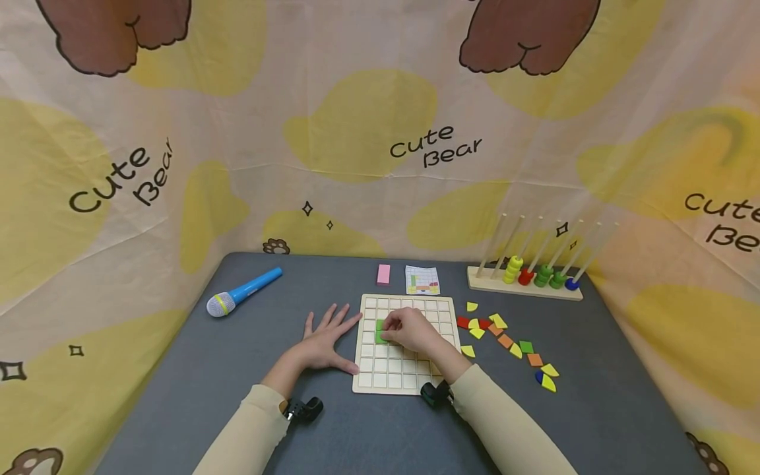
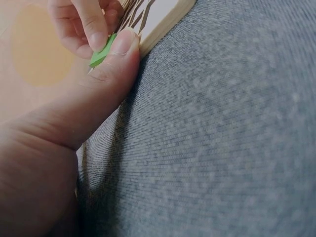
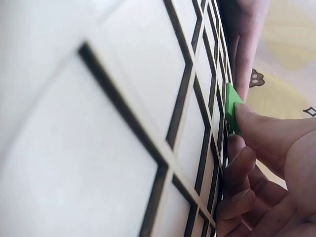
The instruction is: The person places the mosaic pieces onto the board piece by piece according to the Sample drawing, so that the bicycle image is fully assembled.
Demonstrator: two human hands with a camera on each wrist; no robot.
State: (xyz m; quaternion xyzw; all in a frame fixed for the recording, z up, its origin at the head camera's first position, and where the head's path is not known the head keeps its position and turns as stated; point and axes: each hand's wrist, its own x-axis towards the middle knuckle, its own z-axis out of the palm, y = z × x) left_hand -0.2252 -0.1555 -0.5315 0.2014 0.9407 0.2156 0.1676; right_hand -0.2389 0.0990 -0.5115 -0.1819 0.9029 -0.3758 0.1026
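A wooden grid board (image 1: 371, 380) with square cells lies on the table. Green square tile colour (image 1: 379, 337) covers two stacked cells in its left part. Over the board, my right hand (image 1: 413, 330) pinches a green tile (image 3: 231, 106) at its fingertips, the thumb against it in the right wrist view; part of the tile is hidden. My left hand (image 1: 320, 346) lies spread with straight fingers at the board's left side, its thumb (image 2: 111, 64) touching the edge. From the left wrist view, the green tile (image 2: 101, 53) shows just beyond that thumb.
Loose coloured pieces (image 1: 505, 341) are scattered right of the board. Behind it lie a pink block (image 1: 383, 274) and a pattern card (image 1: 422, 280). A bead-and-peg rack (image 1: 522, 287) stands at back right. At back left lies a blue toy microphone (image 1: 246, 291).
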